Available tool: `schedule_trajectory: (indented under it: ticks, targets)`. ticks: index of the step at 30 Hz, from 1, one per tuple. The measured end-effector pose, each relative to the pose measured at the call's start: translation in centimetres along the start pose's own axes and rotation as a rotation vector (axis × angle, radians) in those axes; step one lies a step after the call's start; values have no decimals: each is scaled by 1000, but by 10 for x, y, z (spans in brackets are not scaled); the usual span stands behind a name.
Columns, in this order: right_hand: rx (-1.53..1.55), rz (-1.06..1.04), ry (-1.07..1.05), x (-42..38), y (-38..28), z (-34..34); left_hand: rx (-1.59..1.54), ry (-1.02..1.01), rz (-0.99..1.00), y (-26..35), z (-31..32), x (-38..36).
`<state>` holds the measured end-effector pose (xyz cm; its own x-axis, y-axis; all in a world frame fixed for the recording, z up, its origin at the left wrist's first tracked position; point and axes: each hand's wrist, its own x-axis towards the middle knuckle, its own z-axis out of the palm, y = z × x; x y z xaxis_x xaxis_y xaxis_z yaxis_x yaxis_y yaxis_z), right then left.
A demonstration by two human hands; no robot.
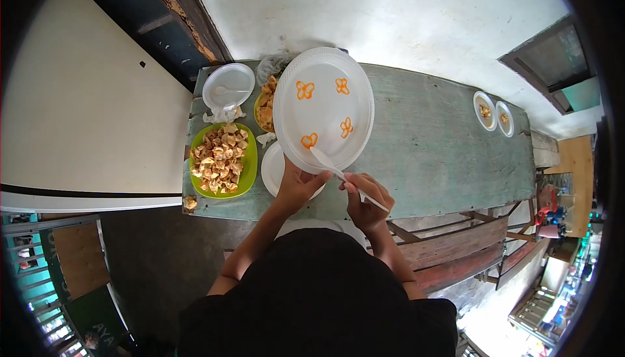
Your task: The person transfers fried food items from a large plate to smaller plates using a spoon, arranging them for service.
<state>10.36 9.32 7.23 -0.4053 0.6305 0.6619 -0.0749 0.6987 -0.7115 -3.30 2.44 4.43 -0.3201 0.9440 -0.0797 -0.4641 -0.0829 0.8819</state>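
Note:
My left hand (301,187) grips the lower edge of a white oval plate (324,113), holding it raised and tilted toward me above the table. Several orange sauce shapes (305,90) mark the plate's face, like small flowers or butterflies. Between the fingers of my right hand (368,204) is a white plastic spoon (335,171). Its tip meets the lower left sauce shape, or sits just over it. Below the raised plate, another white plate (272,168) lies partly hidden by it and my left hand.
A green plate (250,173) piled with folded fried dumplings (220,158) stands at the left. Behind it are a white plate with a spoon (224,77), crumpled plastic (224,114) and a partly covered bowl of fried food (265,106). Two plates of food (484,111) sit far right.

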Motion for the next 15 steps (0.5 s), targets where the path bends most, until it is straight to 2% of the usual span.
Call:
schedule_trajectory:
  ticks: [8,15]
  targets:
    - [-18,-42,-13,0,0,3,66,-1,60,-5,-1,0]
    - [9,48,-27,-4,-3,2,34,-19,131,-14,-6,3]
